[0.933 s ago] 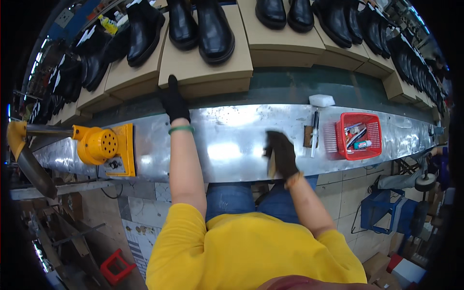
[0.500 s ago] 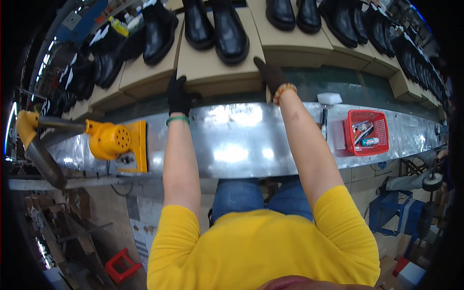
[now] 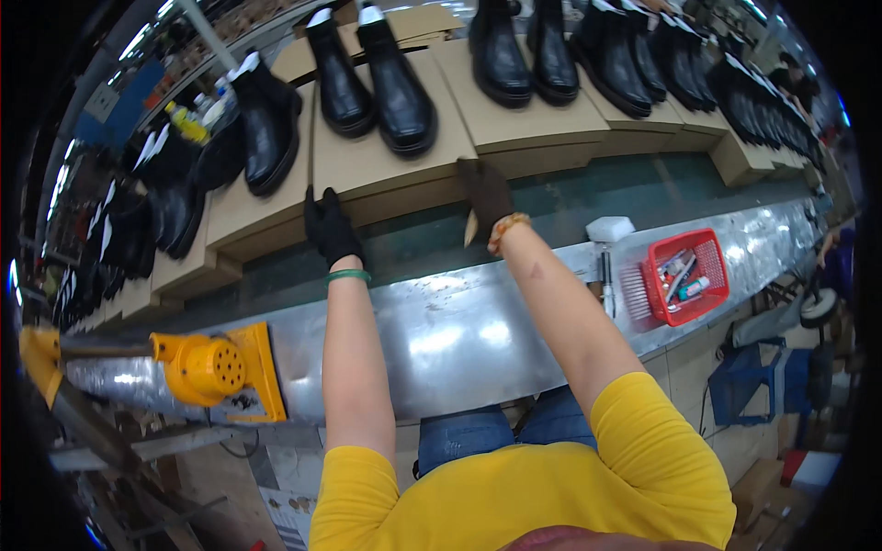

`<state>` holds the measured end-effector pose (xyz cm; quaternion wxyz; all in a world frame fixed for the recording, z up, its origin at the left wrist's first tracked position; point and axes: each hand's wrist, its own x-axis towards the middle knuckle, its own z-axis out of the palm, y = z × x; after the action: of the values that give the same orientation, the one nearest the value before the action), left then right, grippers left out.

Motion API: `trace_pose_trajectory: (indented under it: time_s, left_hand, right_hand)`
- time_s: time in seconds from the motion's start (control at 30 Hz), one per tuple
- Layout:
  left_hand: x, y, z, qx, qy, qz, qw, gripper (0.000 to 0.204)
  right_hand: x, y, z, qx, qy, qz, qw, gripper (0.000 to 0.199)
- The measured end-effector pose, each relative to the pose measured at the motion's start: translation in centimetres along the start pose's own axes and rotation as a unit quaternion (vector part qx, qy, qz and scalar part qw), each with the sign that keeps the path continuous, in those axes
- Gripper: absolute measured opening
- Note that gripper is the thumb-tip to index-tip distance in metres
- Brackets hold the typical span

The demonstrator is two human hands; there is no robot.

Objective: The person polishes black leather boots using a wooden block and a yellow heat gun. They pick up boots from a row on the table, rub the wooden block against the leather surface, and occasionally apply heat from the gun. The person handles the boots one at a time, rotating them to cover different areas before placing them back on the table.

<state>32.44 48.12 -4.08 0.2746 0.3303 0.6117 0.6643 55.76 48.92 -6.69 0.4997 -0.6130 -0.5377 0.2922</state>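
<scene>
My left hand [image 3: 331,225], in a black glove, is at the front left corner of a brown cardboard box [image 3: 372,174]. Its fingers lie along the box's side, with the thumb apart at the front. At the front right corner, my right hand [image 3: 485,195] in a dark glove presses its fingers to the same box, so the box sits between both hands. Two shiny black ankle boots [image 3: 401,106] stand upright on the box lid, white paper showing at their tops. The box rests on a dark green conveyor belt [image 3: 418,243].
More boxes with black boots [image 3: 501,64] line the belt on both sides. Nearer me runs a metal worktop [image 3: 441,349] with a yellow machine [image 3: 207,372] at left. At right are a red basket [image 3: 684,312] of small items and a white-headed brush-like tool [image 3: 608,230].
My hands and the box with its boots have moved away from me, farther from the worktop's edge. My view has tilted and turned, shifting the whole scene.
</scene>
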Motion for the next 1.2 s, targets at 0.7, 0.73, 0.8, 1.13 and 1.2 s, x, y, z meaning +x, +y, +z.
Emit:
trace_pose_trajectory:
  time_s: [0.7,0.73,0.8,1.13,1.2]
  left_hand:
    - [-8.1,-5.3,3.6,0.236,-0.02,0.246,0.94,0.073]
    - [-11.3,-6.5,4.5,0.297,-0.094,0.239,0.92,0.077]
    - [-18.2,-7.8,4.9,0.433,-0.213,0.306,0.821,0.082]
    - [-25.6,-2.2,5.0,0.582,-0.394,0.352,0.618,0.066]
    - [-25.3,-2.0,5.2,0.581,-0.398,0.348,0.618,0.065]
  right_hand:
    - [-19.3,1.6,-12.4,0.247,-0.051,0.165,0.954,0.063]
    - [-19.3,2.1,-12.5,0.26,-0.042,0.159,0.951,0.063]
    - [-19.4,2.6,-12.2,0.334,-0.005,0.158,0.929,0.065]
    - [-18.5,-0.5,-13.6,0.17,0.142,-0.131,0.966,0.024]
    - [-20.1,0.1,-13.3,0.121,0.132,-0.142,0.973,0.024]
